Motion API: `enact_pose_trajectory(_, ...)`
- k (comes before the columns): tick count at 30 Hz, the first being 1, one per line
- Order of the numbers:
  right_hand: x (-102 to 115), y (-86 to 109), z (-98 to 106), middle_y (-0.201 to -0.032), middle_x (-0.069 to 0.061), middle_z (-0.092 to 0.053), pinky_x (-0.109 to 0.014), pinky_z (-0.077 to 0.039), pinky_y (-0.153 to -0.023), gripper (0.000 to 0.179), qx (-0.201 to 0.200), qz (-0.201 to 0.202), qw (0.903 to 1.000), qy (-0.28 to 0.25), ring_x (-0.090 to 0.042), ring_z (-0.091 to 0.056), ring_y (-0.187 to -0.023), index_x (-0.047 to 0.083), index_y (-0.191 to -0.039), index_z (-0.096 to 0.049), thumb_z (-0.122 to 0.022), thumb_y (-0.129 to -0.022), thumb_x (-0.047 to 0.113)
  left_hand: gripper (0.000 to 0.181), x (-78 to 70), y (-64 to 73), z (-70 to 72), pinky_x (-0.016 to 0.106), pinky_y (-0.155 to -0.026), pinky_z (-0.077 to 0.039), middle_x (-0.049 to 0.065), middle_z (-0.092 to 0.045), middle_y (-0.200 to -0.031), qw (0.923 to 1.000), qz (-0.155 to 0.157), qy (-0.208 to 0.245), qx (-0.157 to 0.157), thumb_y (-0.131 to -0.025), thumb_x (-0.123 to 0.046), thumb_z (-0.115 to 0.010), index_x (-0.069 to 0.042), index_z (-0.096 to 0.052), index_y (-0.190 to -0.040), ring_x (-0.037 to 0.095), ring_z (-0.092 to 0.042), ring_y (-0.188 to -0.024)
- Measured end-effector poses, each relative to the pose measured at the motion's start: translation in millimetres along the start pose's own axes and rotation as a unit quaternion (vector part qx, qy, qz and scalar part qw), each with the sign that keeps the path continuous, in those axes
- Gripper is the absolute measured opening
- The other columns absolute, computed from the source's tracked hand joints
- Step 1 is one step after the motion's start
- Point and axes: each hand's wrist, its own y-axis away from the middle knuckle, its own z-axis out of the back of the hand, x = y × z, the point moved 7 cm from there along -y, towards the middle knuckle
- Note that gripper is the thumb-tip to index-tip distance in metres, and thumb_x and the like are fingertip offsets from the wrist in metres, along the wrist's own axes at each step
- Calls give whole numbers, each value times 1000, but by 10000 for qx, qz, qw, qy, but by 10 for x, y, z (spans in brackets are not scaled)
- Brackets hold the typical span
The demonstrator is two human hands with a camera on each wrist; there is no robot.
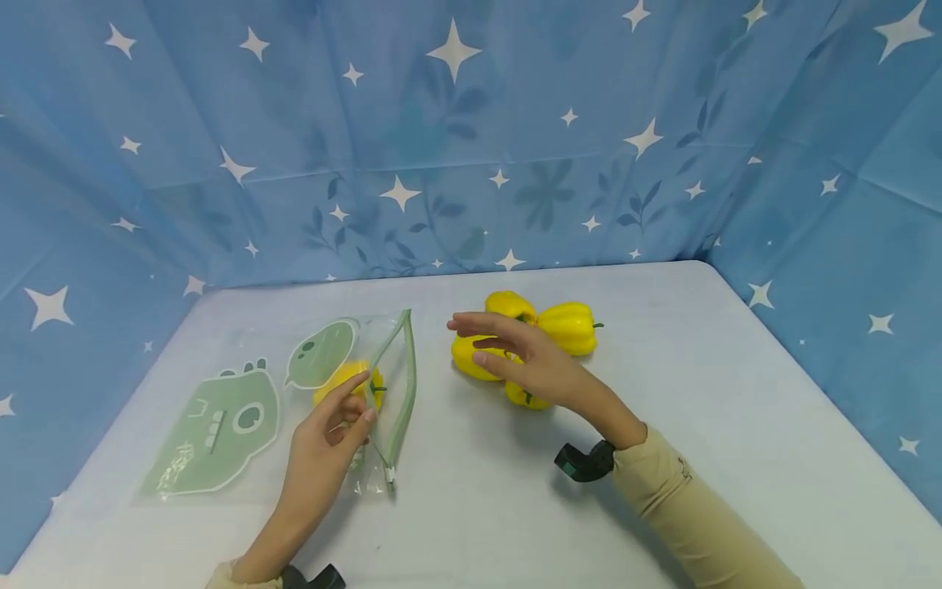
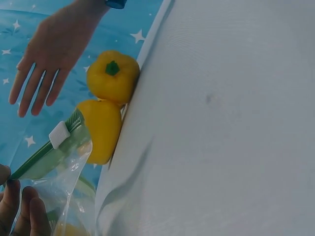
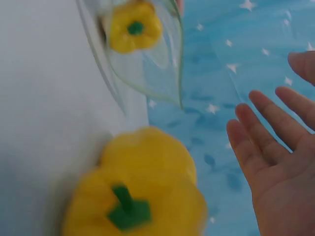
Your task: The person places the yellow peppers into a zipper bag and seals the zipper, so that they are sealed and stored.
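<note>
A clear zip bag [image 1: 403,413] with green dinosaur print lies on the left of the white table, its green-edged mouth gaping toward the right. Inside it, close to the mouth, is one yellow bell pepper [image 1: 340,383]. My left hand [image 1: 324,438] pinches the upper edge of the mouth between thumb and fingers, as the left wrist view also shows at the bag's rim [image 2: 37,162]. Fingers extended and holding nothing, my right hand [image 1: 533,360] hovers over several yellow bell peppers [image 1: 570,327] clustered near the table's middle, partly hiding them.
A white slider [image 2: 59,134] sits on the bag's zip. Blue star-patterned cloth [image 1: 471,164] hangs behind and along both sides of the white table [image 1: 706,393]. Each wrist wears a black camera mount [image 1: 585,462].
</note>
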Motion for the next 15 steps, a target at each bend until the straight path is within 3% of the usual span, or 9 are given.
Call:
enact_pose_trajectory(4, 3, 13, 199, -155, -1, -55, -43, -46, -119, 48, -86, 93, 9999, -22, -20, -52, -143, 16, -153, -52, -61, -106, 13, 50, -12, -10, 0, 21, -70, -59, 0, -65, -99, 10000, -79, -20, 23, -98, -1, -69, -12, -60, -146, 3, -66, -88)
enact_pose_trajectory(10, -100, 73, 435, -154, -2, -56, -50, -42, -121, 47, -198, 25, 9998, -25, -18, -52, -143, 16, -150, -55, -64, -104, 11, 47, -14, 1, 4, 21, -71, -60, 8, -66, -101, 10000, -44, -71, 52, -100, -6, -69, -13, -60, -146, 3, -66, -89)
enact_pose_trajectory(15, -194, 141, 629, -154, -3, -56, -51, -41, -122, 45, -435, -49, 9989, 183, -17, -50, -145, 15, -149, -56, -62, -105, 12, 48, -14, 21, 7, 22, -71, -60, 5, -66, -101, 10000, 55, -47, 56, -100, -5, -69, -14, -60, -146, 3, -65, -89)
